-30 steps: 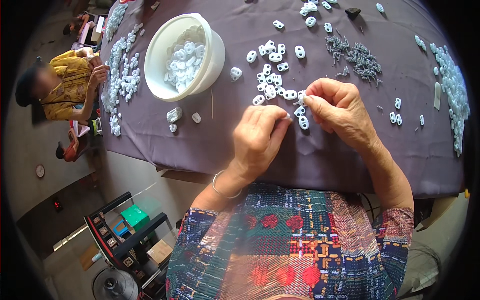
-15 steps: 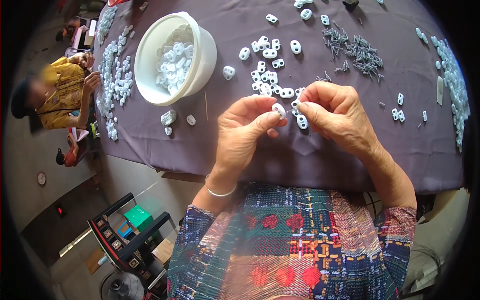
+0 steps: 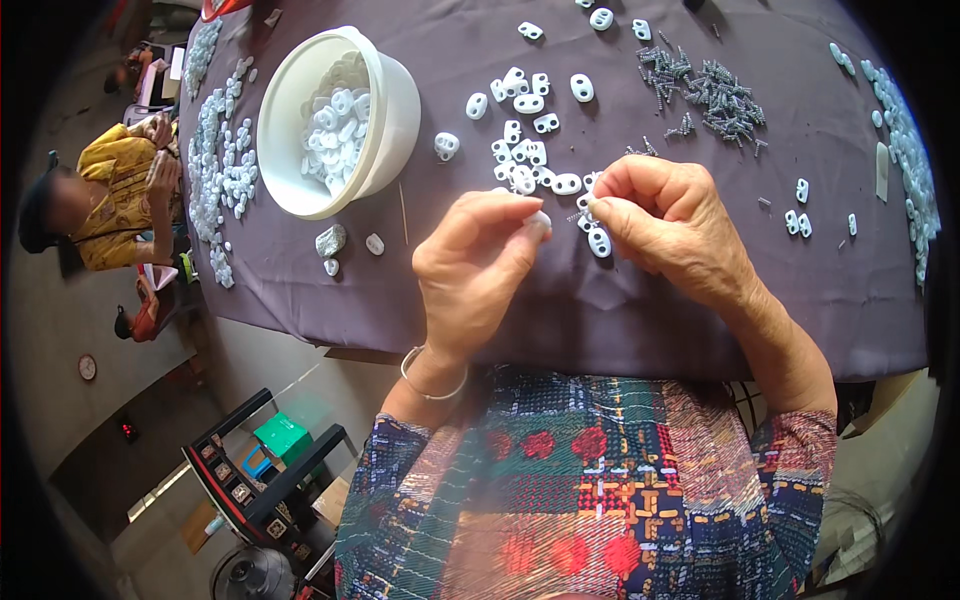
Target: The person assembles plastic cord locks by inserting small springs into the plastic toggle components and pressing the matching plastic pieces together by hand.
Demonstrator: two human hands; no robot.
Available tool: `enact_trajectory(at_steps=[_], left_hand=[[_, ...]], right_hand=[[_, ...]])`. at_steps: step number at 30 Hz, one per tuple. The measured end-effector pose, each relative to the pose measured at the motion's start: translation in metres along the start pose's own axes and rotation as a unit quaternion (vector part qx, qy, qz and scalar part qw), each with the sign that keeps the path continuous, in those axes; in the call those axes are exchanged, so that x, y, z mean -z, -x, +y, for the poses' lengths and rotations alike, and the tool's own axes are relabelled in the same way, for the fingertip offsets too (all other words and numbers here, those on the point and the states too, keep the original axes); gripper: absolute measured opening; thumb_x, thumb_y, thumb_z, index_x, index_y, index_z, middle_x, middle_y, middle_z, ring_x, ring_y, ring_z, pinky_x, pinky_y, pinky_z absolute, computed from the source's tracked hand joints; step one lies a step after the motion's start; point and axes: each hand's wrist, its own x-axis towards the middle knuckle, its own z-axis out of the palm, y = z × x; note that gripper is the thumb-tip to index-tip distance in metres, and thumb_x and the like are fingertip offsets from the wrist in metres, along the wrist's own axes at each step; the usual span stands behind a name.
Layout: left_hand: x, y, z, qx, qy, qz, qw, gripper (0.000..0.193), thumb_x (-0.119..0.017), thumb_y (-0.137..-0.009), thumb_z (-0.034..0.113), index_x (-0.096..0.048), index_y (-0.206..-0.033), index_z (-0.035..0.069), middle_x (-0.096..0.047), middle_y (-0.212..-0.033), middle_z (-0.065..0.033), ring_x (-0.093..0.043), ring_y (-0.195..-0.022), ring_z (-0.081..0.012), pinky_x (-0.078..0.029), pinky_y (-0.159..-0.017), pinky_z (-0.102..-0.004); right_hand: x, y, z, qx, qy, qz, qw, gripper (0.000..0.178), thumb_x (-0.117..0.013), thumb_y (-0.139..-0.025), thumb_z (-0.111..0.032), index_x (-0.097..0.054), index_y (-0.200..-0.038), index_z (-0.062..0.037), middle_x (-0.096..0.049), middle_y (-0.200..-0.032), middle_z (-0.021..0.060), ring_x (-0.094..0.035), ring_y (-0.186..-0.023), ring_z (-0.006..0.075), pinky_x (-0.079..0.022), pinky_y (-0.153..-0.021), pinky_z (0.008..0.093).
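Note:
Between the thumb and index finger of my left hand [image 3: 470, 270] is a small white plastic cord lock piece [image 3: 541, 222], partly covered by the fingertips. My right hand [image 3: 675, 225] pinches a thin metal spring [image 3: 574, 217], whose end pokes out to the left of the fingertips. A gap lies between the two hands. Just below the right fingertips rests an oval white two-hole cord lock [image 3: 599, 243] on the dark tablecloth [image 3: 620, 330]. Beyond both hands is a loose cluster of similar white cord locks [image 3: 519, 152].
A white tub [image 3: 395, 120] of white pieces stands at the far left. Springs [image 3: 725, 100] lie heaped beyond my right hand. More white pieces line the left [image 3: 215, 165] and right [image 3: 905, 170] table edges. A stone-like lump [image 3: 330, 240] and thin stick [image 3: 404, 213] lie near the tub. A person [image 3: 115, 195] sits at left.
My left hand has drawn left, away from the right one, and turned the cord lock piece. The spring that bridged both hands now stays at the right fingertips.

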Motion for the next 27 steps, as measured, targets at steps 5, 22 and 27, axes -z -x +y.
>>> enact_trajectory(at_steps=[5, 22, 27], left_hand=[[0.017, -0.007, -0.01, -0.272, -0.352, 0.013, 0.896, 0.016, -0.071, -0.069, -0.003, -0.064, -0.082, 0.003, -0.063, -0.078, -0.0068, -0.058, -0.064, -0.0124, -0.045, -0.057, -0.0236], [0.021, -0.008, 0.008, 0.239, 0.199, -0.132, 0.941, 0.013, -0.064, -0.083, 0.011, -0.059, -0.092, 0.003, -0.065, -0.087, -0.0075, -0.064, -0.078, -0.0157, -0.048, -0.056, -0.0216], [0.016, -0.01, 0.007, 0.241, 0.218, -0.139, 0.935, 0.011, -0.063, -0.084, 0.011, -0.058, -0.09, 0.004, -0.064, -0.088, -0.0076, -0.064, -0.08, -0.0158, -0.049, -0.057, -0.0216]], right_hand=[[0.001, 0.0, 0.001, -0.01, -0.002, 0.003, 1.0, 0.014, -0.059, -0.087, -0.015, -0.057, -0.084, -0.0016, -0.048, -0.058, -0.0054, -0.04, -0.046, 0.0004, -0.028, -0.04, 0.0166], [-0.003, 0.003, -0.001, -0.008, -0.005, -0.004, 1.0, 0.012, -0.059, -0.087, -0.012, -0.057, -0.084, -0.0009, -0.048, -0.058, -0.0052, -0.04, -0.045, 0.001, -0.028, -0.039, 0.0169], [0.0, 0.003, -0.009, -0.054, -0.027, -0.011, 0.998, 0.014, -0.06, -0.084, -0.013, -0.06, -0.082, 0.0005, -0.054, -0.063, -0.0037, -0.048, -0.056, 0.0032, -0.039, -0.05, 0.0195]])
